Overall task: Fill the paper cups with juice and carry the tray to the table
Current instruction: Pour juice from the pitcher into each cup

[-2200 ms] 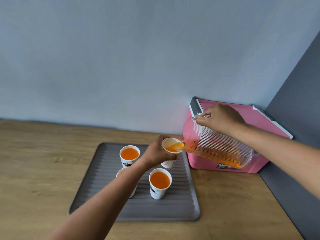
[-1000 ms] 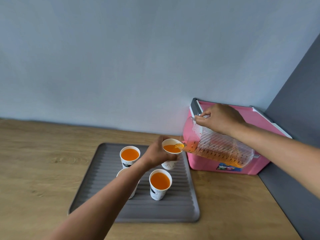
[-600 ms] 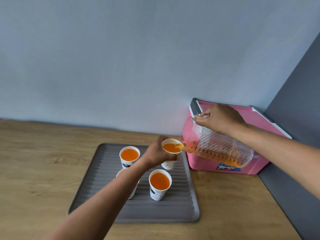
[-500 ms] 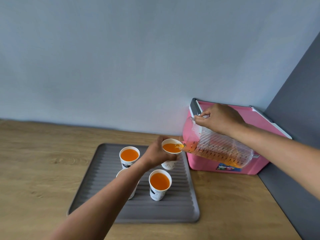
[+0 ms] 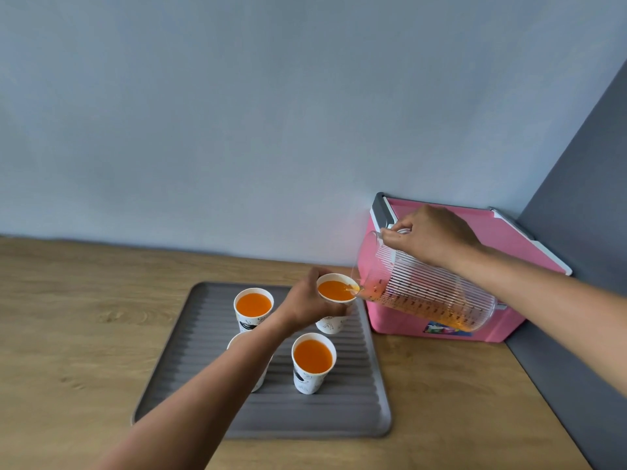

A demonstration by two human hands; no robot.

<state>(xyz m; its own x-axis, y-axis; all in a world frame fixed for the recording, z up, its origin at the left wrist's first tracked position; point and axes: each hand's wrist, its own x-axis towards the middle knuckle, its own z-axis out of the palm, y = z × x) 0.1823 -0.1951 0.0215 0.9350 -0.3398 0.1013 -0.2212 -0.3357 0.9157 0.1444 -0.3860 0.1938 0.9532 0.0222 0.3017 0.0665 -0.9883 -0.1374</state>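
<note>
Paper cups, white with dark printed marks, stand four in number on a grey ribbed rectangular tray (image 5: 339,412) that lies on a light wooden surface (image 5: 68,334). The far-left cup (image 5: 253,308) and the near-right cup (image 5: 314,362) stand upright, apart from each other, and each holds orange juice close to its rim. The near-left cup (image 5: 234,340) is mostly hidden behind the left forearm, so its contents cannot be told.

The far-right cup (image 5: 334,293) is over the tray's far right corner, with the left grip (image 5: 305,301) curled round its side, fingers wrapped just below the rim. Whether its base touches the tray cannot be told.

The right grip (image 5: 431,237) is closed round the top of a clear ribbed plastic jug (image 5: 431,296), which is tilted steeply with its spout at the rim of the far-right cup. Orange juice (image 5: 441,315) lies along the jug's lower side and runs into that cup, which is nearly full.

Behind the jug, a pink cooler box (image 5: 502,239) with a grey handle sits in the corner against a pale blue wall (image 5: 271,113), beside a dark grey panel (image 5: 576,198).
</note>
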